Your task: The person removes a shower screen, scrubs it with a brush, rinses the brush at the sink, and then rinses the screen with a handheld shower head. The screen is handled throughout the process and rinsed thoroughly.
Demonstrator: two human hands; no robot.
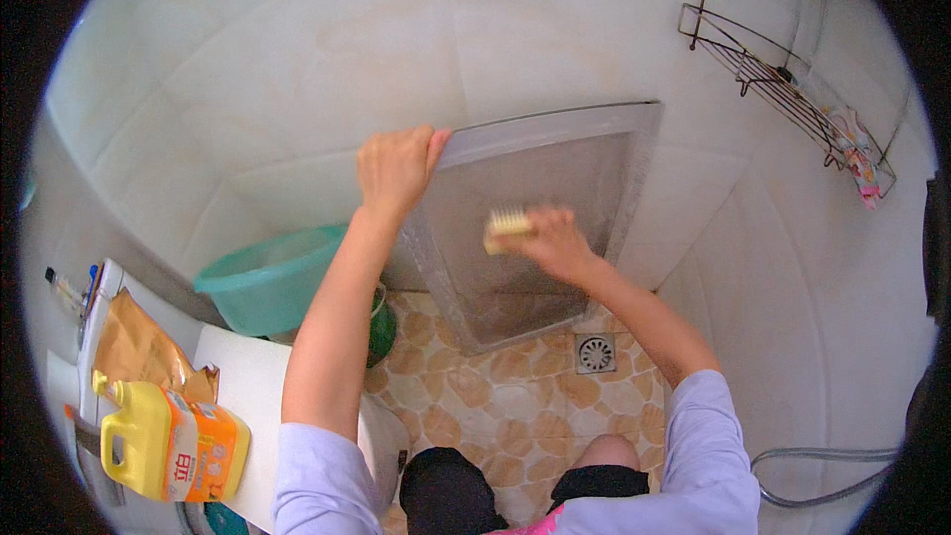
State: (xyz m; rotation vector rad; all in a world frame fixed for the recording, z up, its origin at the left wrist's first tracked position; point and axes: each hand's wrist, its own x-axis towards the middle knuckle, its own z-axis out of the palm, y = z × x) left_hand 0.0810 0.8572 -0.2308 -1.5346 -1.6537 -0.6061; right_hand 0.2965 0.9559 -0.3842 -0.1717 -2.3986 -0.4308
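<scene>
A framed mesh window screen (pixel 520 186) stands tilted on the tiled floor, its top leaning toward the wall. My left hand (pixel 397 167) grips the upper left corner of its pale frame. In my right hand (pixel 553 241) is a cream scrub brush (pixel 507 230) with pale bristles, held over the mesh; both are blurred. The bristles point up and away from me, and whether the brush touches the mesh I cannot tell.
Left stand a turquoise plastic basin (pixel 271 282), a green container (pixel 383 331) and a yellow detergent jug (pixel 174 442) beside a gold pouch (pixel 141 345). A floor drain (pixel 595 353) lies right. A wire rack (pixel 773 82) hangs upper right; a shower hose (pixel 817 494) is lower right.
</scene>
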